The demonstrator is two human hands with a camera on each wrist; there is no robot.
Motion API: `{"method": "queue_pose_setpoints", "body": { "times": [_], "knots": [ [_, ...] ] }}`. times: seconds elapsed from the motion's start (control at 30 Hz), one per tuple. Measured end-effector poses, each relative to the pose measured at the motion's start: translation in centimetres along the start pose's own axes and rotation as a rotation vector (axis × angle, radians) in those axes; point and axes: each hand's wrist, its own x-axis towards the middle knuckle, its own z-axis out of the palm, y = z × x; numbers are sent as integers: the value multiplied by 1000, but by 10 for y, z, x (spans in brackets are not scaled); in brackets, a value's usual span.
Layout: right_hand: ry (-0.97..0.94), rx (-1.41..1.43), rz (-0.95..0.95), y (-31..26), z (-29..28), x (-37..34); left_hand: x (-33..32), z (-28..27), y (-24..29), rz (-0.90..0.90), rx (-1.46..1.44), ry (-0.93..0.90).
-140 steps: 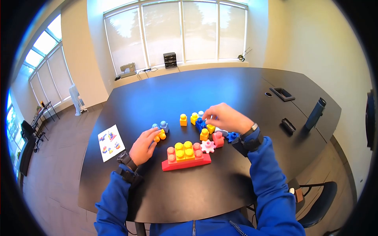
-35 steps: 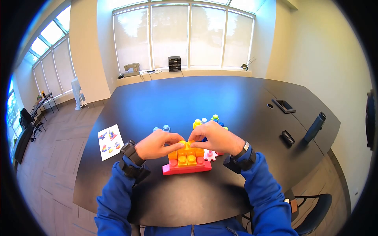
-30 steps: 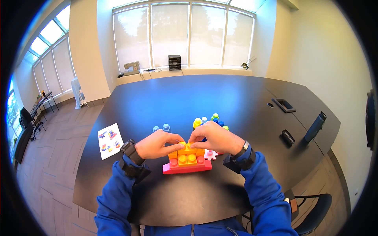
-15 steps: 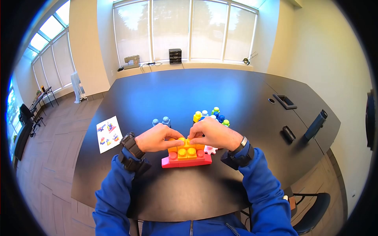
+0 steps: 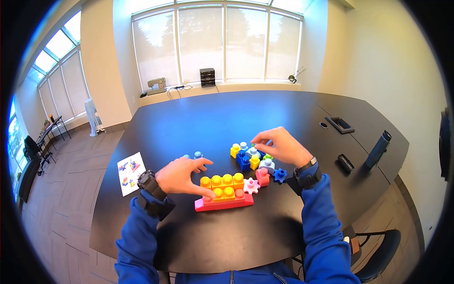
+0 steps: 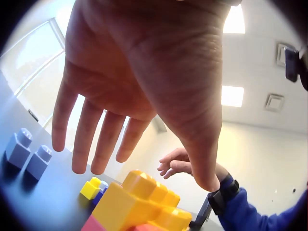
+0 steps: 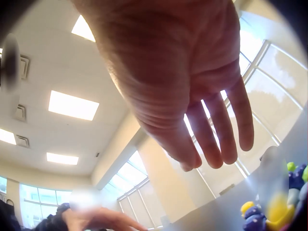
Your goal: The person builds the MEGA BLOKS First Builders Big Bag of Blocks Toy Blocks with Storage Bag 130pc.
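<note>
A red base block (image 5: 224, 204) stands on the table with yellow building blocks (image 5: 222, 181) stacked on it, a row of round studs along the back. My left hand (image 5: 179, 176) hovers at the left end of this stack, fingers spread and thumb stretched over the base's left studs. Nothing is in its palm in the left wrist view. Over a cluster of loose building blocks, my right hand (image 5: 285, 147) hangs with fingers loosely bent and holding nothing. Among the loose pieces are a dark blue block (image 5: 243, 161), a yellow block (image 5: 254, 162) and a grey block (image 5: 267, 164).
Right of the stack lie a pink gear (image 5: 251, 185), a pink block (image 5: 262, 177) and a blue gear (image 5: 279, 176). Blue-grey blocks (image 5: 197, 155) stand behind my left hand. A picture sheet (image 5: 130, 173) lies left; a bottle (image 5: 379, 143) and a black case (image 5: 345, 163) lie right.
Both hands were together on the yellow blocks atop the base. They have since let go and parted, the right moving right and away over the loose blocks, the left drawing slightly left and spreading.
</note>
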Motion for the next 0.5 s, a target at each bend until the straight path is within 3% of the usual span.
{"method": "queue_pose_setpoints", "body": {
  "times": [0.2, 0.5],
  "knots": [
    [-67, -171, 42, 54, 22, -1, 4, 20, 26, -49, 169, -88],
    [-190, -307, 194, 65, 60, -1, 11, 28, 21, -72, 229, -135]
  ]
}}
